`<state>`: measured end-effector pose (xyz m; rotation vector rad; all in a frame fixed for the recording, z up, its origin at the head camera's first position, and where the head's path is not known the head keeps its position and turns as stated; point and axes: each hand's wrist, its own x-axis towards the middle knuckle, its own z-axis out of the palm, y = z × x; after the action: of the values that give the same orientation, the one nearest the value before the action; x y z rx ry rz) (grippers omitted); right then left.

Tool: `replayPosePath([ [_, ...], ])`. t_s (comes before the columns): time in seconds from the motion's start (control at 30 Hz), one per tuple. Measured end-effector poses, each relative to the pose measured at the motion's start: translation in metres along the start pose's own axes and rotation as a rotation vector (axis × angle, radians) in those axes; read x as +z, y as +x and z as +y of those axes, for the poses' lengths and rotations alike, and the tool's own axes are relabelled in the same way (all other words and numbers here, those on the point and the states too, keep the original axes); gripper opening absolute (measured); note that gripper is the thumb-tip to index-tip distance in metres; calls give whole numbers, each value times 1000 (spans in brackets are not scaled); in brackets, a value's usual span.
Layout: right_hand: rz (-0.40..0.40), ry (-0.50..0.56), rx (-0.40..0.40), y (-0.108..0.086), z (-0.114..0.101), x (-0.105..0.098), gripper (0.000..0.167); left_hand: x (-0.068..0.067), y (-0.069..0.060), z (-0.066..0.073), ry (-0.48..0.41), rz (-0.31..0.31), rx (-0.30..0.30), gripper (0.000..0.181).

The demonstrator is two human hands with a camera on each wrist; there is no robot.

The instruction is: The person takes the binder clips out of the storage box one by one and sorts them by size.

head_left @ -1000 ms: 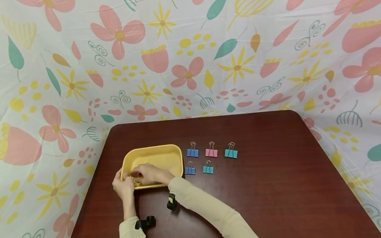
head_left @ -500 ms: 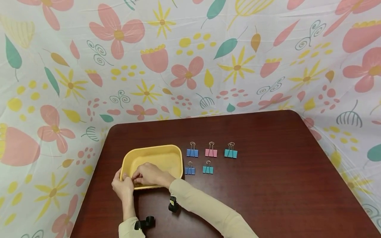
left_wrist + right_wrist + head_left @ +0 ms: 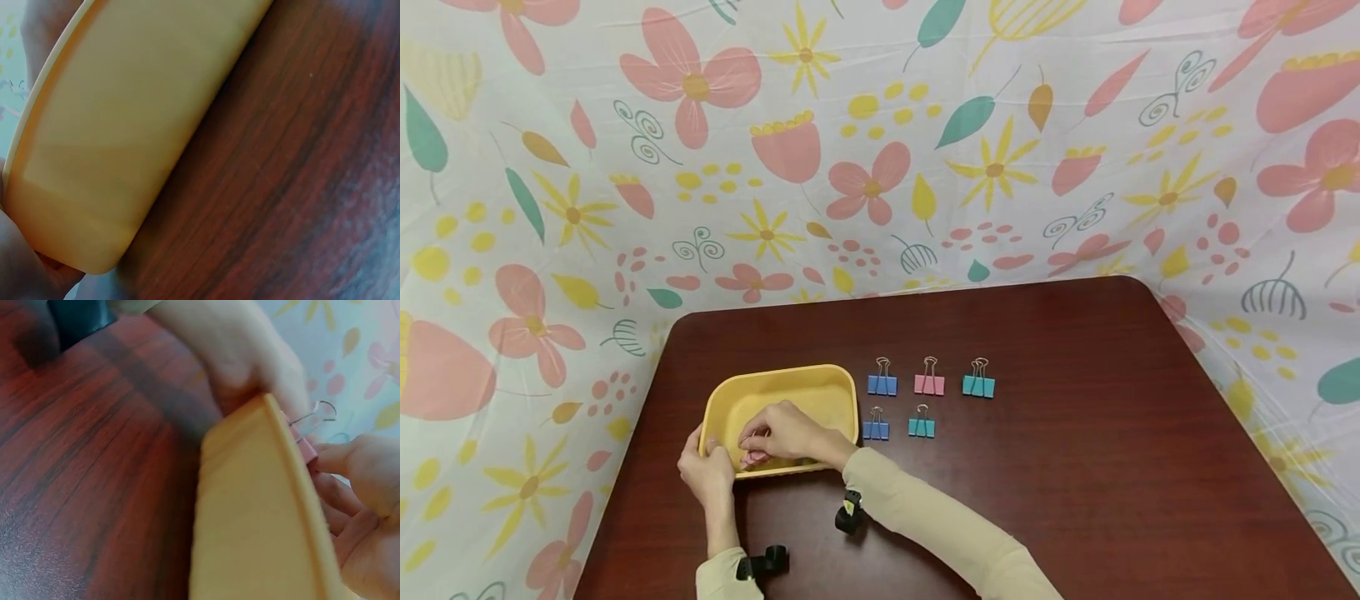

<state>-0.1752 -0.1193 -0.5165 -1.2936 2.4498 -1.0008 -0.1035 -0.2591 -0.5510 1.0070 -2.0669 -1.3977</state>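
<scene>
A yellow tray (image 3: 805, 377) stands at the left of the table. My left hand (image 3: 707, 475) grips its left end, thumb over the rim; the left wrist view shows that hand (image 3: 25, 262) at the tray's corner. Inside the tray, my right hand (image 3: 782, 433) pinches a pink binder clip (image 3: 756, 457). In the right wrist view the pink clip (image 3: 303, 445), its wire handles raised, is between the fingers of the right hand (image 3: 369, 487), just beyond the tray wall (image 3: 250, 512).
Right of the tray lie binder clips in two rows: blue (image 3: 882, 384), pink (image 3: 929, 384) and teal (image 3: 978, 386) behind, a smaller blue (image 3: 876, 430) and teal (image 3: 922, 427) in front. A flowered cloth (image 3: 865, 167) hangs behind the brown table (image 3: 1075, 433).
My right hand has moved slightly right and up inside the tray, and a pink clip now shows at its fingers. The left hand keeps its grip on the tray.
</scene>
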Motion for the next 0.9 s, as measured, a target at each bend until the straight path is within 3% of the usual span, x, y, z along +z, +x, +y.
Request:
replayPosePath([
  [0.2,50,182,59,-13,1,-23,5,0,0,1,-8,11,-5,38],
  [0.43,121,331,83,-33,15,-48,7,-4,-1,2,-11,-32,-45,41],
  [0.67,208,366,65,-61,28,-71,14,-7,0,2,-14,-31,-60,41],
  [0.9,276,359,136,-101,41,-92,12,-4,0,0,-10,-40,-52,41],
])
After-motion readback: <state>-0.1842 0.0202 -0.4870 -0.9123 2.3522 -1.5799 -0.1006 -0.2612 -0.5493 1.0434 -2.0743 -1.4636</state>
